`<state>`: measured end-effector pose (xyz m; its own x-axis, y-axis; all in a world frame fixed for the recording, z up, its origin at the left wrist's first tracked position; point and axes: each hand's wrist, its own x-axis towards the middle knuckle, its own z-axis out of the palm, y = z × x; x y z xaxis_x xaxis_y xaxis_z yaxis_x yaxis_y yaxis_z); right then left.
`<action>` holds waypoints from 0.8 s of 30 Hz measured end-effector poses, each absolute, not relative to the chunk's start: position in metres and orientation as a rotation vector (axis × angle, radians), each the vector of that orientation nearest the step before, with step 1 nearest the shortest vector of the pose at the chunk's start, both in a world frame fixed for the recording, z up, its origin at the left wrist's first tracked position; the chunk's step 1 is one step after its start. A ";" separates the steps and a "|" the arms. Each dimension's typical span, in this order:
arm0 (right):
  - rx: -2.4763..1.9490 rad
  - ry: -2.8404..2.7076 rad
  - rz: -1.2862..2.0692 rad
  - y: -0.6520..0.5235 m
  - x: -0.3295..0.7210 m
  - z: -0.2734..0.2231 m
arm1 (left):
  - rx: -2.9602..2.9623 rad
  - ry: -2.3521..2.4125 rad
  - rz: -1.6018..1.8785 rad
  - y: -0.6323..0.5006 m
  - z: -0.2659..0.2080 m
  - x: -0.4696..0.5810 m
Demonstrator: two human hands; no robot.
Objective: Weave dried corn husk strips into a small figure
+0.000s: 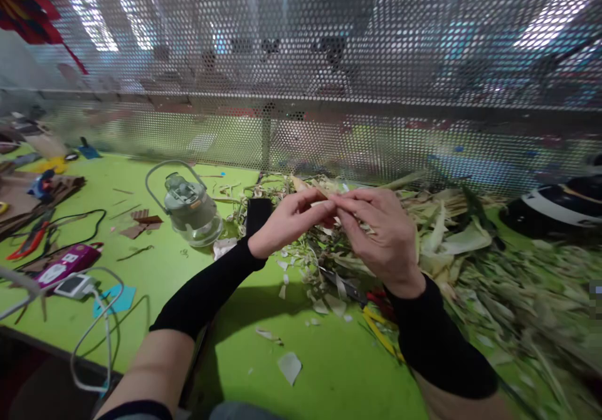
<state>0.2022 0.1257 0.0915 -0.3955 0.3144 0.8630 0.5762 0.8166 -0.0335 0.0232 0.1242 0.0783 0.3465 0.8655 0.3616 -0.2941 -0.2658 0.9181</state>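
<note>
My left hand [294, 213] and my right hand [383, 235] meet above the green table, fingertips pinched together. Between them is a thin, pale piece of corn husk [322, 191], mostly hidden by the fingers. Behind and beneath the hands lies a loose heap of dried husks [451, 238], spreading far to the right. Under my right wrist rests a cutting tool with dark blades [345, 287] and yellow handles [382, 335], partly covered. Something with red handles sits beside it, half hidden. Small husk scraps [290, 367] are scattered nearer to me.
A clear bottle with a grey lid and loop handle [190, 210] stands left of my left hand, beside a black phone-like object [258, 214]. Further left are a purple device [70, 263], a white cable [110, 320] and a red cutter [32, 237]. A perforated metal screen [301, 131] borders the back.
</note>
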 end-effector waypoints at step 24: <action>-0.701 -2.062 0.103 0.127 0.211 0.097 | 1.341 0.637 1.010 0.128 0.079 0.018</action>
